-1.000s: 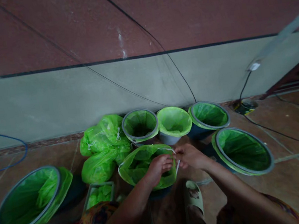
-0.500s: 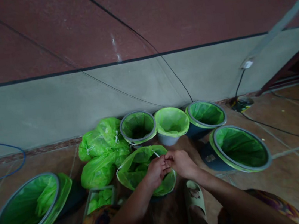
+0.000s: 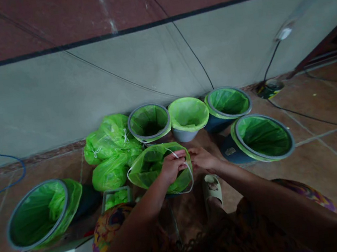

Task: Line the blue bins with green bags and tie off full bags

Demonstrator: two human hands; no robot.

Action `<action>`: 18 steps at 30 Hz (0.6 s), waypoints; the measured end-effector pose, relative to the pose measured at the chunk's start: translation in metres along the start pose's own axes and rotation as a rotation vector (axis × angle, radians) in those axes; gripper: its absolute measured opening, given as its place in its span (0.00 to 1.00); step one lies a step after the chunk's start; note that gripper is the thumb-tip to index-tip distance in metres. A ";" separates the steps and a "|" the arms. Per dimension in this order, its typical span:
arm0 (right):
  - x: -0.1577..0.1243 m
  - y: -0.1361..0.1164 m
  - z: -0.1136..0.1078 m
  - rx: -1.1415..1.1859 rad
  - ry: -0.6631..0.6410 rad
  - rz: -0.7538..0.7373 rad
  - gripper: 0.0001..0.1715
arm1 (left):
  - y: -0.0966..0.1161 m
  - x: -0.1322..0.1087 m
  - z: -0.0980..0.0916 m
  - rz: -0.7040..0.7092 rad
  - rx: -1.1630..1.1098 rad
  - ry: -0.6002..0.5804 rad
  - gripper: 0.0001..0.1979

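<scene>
In front of me a light green drawstring garbage bag (image 3: 140, 180) stands wide at the mouth, with green material inside. My left hand (image 3: 173, 167) reaches over the mouth to the right rim, fingers bent round the white drawstring (image 3: 191, 177). Right beside it, on the outer side of the same rim, my right hand (image 3: 206, 159) pinches the bag's edge. Both hands are close together, and some fingertips are hidden. A loop of the drawstring hangs down at the bag's right side.
Tied green bags (image 3: 106, 140) lie by the wall. Lined bins surround the bag: a dark one (image 3: 146, 106), a pale one (image 3: 185, 135), two blue ones (image 3: 216, 123) (image 3: 236, 149), and a tilted one (image 3: 67, 197) at left. A small tray (image 3: 130, 193) holds green bundles. Cables (image 3: 323, 112) cross the floor.
The view has tipped downward, so wall and bins sit higher. My hands have drawn slightly apart along the rim, and the drawstring loop now hangs out at the bag's right.
</scene>
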State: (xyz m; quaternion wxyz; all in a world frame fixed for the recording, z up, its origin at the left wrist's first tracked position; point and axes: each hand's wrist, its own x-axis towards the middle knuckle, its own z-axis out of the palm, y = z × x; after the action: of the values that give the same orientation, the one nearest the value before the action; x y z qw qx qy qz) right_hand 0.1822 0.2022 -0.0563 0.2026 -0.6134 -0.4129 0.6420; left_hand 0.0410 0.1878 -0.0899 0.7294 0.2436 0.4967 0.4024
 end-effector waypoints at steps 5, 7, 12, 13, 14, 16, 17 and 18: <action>0.003 0.005 -0.001 0.242 -0.071 0.165 0.04 | -0.001 -0.001 0.001 0.080 0.135 0.030 0.23; 0.004 0.005 -0.003 0.280 -0.063 0.227 0.01 | -0.002 0.000 -0.001 0.112 0.192 0.048 0.25; 0.008 0.009 -0.002 0.283 -0.151 0.277 0.05 | -0.007 0.002 -0.009 0.133 0.354 -0.075 0.24; 0.009 0.011 -0.001 0.272 -0.167 0.283 0.06 | -0.008 0.003 -0.010 0.140 0.389 -0.104 0.24; 0.010 0.013 0.000 0.269 -0.175 0.284 0.07 | -0.009 0.003 -0.010 0.150 0.420 -0.124 0.23; 0.012 0.017 0.002 0.291 -0.179 0.267 0.08 | -0.010 0.002 -0.011 0.167 0.448 -0.138 0.24; 0.013 0.019 0.002 0.311 -0.184 0.249 0.08 | -0.009 0.002 -0.012 0.166 0.439 -0.141 0.24; 0.014 0.020 0.001 0.330 -0.195 0.222 0.08 | -0.009 0.002 -0.012 0.157 0.418 -0.143 0.24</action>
State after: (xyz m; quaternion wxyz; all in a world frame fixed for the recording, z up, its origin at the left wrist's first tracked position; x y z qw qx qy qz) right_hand 0.1837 0.2008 -0.0806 0.1875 -0.5487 -0.2498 0.7755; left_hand 0.0332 0.1838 -0.1020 0.6627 0.4554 0.4958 0.3280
